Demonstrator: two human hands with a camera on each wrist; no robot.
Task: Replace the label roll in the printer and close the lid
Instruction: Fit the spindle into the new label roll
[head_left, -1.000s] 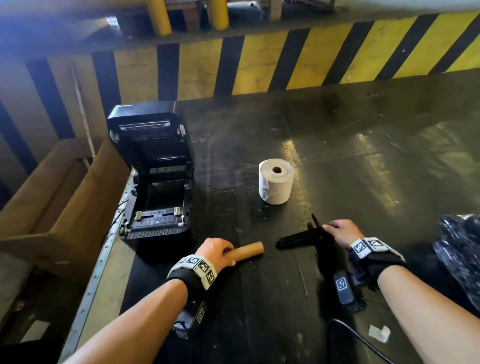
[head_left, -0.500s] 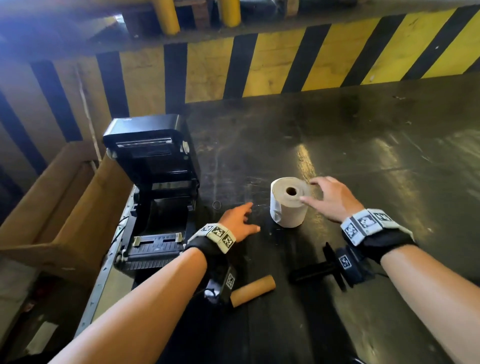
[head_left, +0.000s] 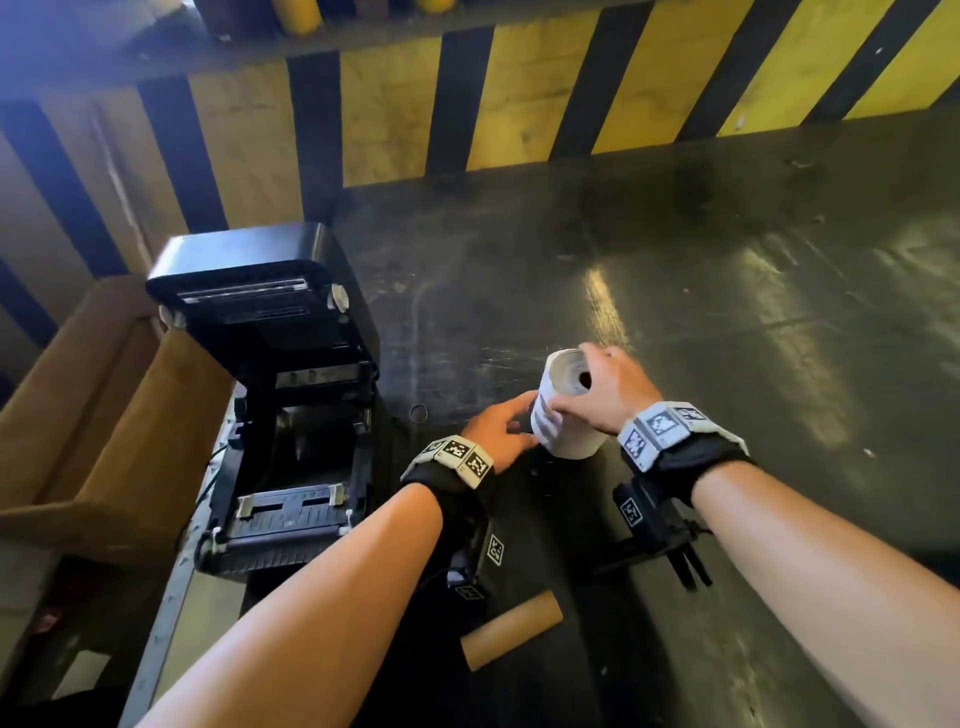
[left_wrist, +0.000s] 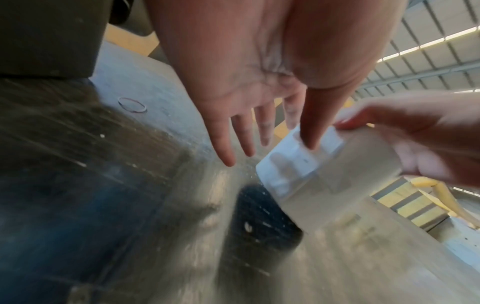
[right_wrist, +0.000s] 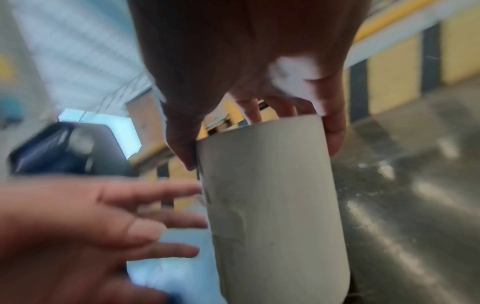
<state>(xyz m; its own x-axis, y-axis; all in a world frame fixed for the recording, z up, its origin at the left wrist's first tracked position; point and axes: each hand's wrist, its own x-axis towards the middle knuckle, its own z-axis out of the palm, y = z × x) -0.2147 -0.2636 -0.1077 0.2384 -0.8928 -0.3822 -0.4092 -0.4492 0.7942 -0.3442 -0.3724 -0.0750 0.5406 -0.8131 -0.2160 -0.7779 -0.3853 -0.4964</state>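
Observation:
The white label roll (head_left: 569, 431) stands tilted on the dark table, right of the open black printer (head_left: 291, 415). My right hand (head_left: 582, 387) grips the roll's top end from above, with fingers and thumb curled round the rim (right_wrist: 259, 131). With straight, spread fingers, my left hand (head_left: 519, 423) touches the roll's left side; its thumb tip lies on the roll (left_wrist: 324, 174). The printer's lid (head_left: 249, 280) is up and its roll bay shows no roll. An empty brown cardboard core (head_left: 511, 631) lies near me. The black spindle (head_left: 649, 553) lies under my right wrist.
A brown cardboard box (head_left: 88, 415) sits left of the printer, beyond the table's metal edge (head_left: 171, 623). A yellow-and-black striped wall (head_left: 519, 104) bounds the far side. A small rubber band (head_left: 418, 413) lies between printer and roll. The table (head_left: 779, 338) stretches away to the right.
My right hand has closed round the roll's top and tipped it. My left hand moved right and now touches the roll's side. Core and spindle, let go earlier, lie on the table.

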